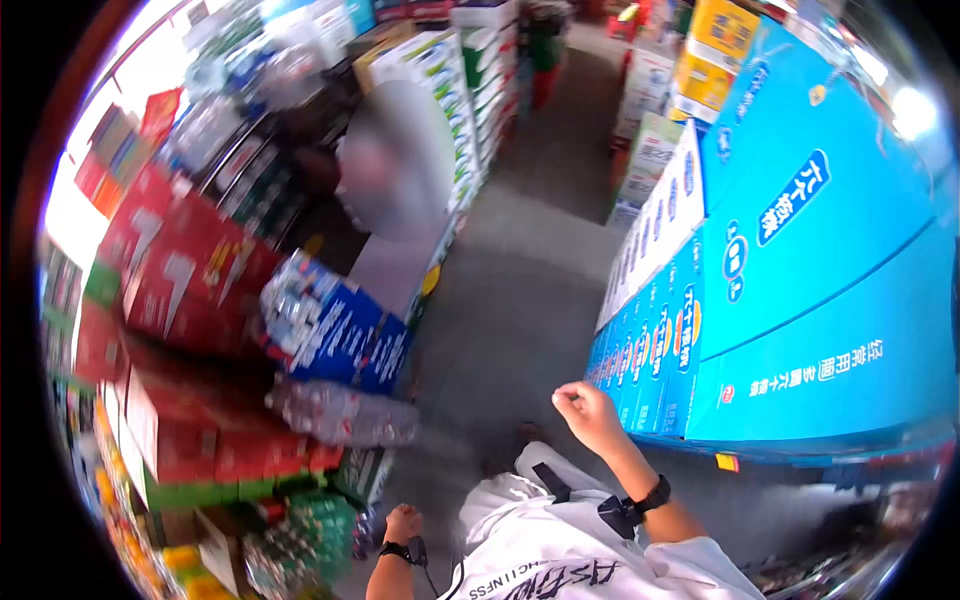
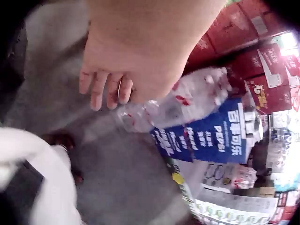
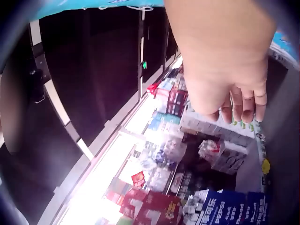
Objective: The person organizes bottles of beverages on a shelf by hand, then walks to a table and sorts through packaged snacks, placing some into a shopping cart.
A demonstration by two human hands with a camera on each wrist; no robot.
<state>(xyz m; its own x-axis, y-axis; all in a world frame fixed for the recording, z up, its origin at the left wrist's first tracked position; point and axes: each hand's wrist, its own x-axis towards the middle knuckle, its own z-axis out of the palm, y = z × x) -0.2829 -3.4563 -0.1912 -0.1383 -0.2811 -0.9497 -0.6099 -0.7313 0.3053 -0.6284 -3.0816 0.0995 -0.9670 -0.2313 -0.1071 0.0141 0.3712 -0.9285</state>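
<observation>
My left hand (image 1: 403,522) hangs low beside the stacked goods on the left, its fingers loosely bent. In the left wrist view that hand (image 2: 129,77) holds nothing, and its wrist side overlaps a clear-wrapped pack of bottles (image 2: 187,101). Behind that pack is a blue Pepsi carton (image 2: 215,136). My right hand (image 1: 592,418) is raised in front of my body, near the row of blue cartons (image 1: 655,400) on the right. Its fingers hang relaxed with nothing in them in the right wrist view (image 3: 229,89). Both wrists wear dark straps.
Red boxes (image 1: 200,265) are stacked along the left, with green wrapped bottles (image 1: 310,540) below. Large blue cartons (image 1: 800,250) form a tall wall on the right. Between them a grey floor aisle (image 1: 520,260) runs forward. A blurred patch (image 1: 395,160) covers part of the left side.
</observation>
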